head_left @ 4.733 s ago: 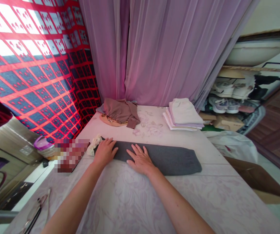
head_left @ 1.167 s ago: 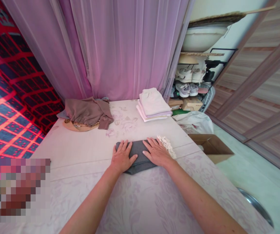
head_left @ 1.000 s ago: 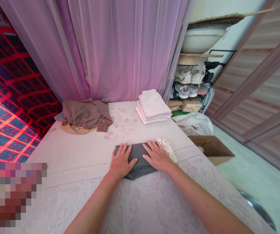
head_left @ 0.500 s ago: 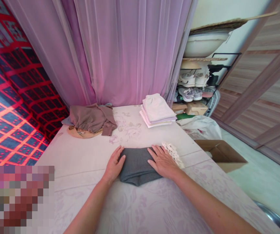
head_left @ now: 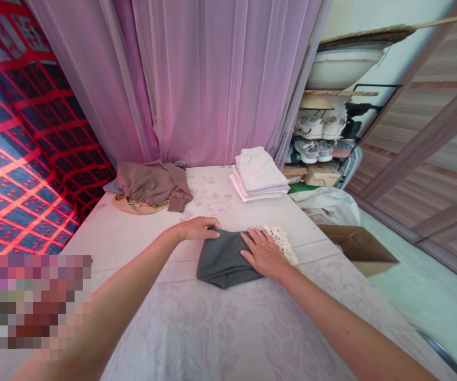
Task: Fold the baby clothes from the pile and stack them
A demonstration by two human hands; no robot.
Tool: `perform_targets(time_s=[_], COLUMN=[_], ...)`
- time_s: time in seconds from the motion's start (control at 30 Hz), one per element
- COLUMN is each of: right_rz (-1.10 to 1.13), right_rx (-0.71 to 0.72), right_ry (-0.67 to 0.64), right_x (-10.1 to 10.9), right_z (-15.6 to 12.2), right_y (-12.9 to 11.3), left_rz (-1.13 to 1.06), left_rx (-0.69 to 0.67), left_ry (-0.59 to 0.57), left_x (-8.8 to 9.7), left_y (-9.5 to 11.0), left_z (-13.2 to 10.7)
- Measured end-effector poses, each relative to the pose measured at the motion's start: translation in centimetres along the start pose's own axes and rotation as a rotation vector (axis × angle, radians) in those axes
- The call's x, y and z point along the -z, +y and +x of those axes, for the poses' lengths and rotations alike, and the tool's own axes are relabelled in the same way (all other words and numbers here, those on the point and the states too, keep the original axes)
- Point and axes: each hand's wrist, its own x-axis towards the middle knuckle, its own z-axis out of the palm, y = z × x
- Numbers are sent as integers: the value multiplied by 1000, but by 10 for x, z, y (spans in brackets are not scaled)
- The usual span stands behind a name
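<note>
A dark grey folded garment [head_left: 228, 259] lies on the bed, with white crocheted lace trim [head_left: 281, 244] showing at its right end. My left hand [head_left: 200, 228] grips the garment's far left corner, thumb in front and fingers behind the edge. Flat on the right part of the cloth rests my right hand [head_left: 266, 254], its fingers stretched out and spread. Farther back are a neat stack of white and pale folded clothes [head_left: 260, 177] and a loose heap of brown clothing [head_left: 149, 185] over an orange-tan piece.
A floral sheet [head_left: 196, 333] covers the bed. Purple curtains [head_left: 212, 79] hang behind it. On the right stand a shoe rack [head_left: 327, 140], a plastic bag [head_left: 327, 203] and an open cardboard box [head_left: 365, 246] on the floor. Red-and-dark checked cloth [head_left: 33, 132] hangs at left.
My left hand has moved from lying flat at the garment's left side up to its far left corner and taken hold there. The right hand has stayed on the cloth.
</note>
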Motion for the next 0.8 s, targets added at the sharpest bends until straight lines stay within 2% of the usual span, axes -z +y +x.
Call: perform_targets(time_s=[0.13, 0.2, 0.27, 0.43, 0.57, 0.63, 0.73, 0.8], right_rz=[-4, -4, -4, -6, -1, 0, -3, 2], right_rx=[6, 3, 0, -4, -2, 0, -5, -12], right_ry=[-2, -9, -23, -44, -22, -9, -13, -10], right_x=[-1, 1, 3, 8, 6, 4, 3, 4], right_z=[0, 0, 0, 0, -1, -1, 1, 1], right_y=[0, 0, -1, -2, -1, -1, 0, 0], left_rz=[445, 643, 740, 749, 746, 717, 598, 493], left_rx=[-1, 37, 88, 149, 164, 135, 72, 42], left_ry=[-39, -27, -24, 36, 141, 267, 534, 599], left_x=[9, 13, 13, -2, -13, -21, -44, -65], left_y=[18, 16, 6, -26, -27, -20, -9, -4], left_z=[8, 8, 5, -5, -13, -25, -54, -75])
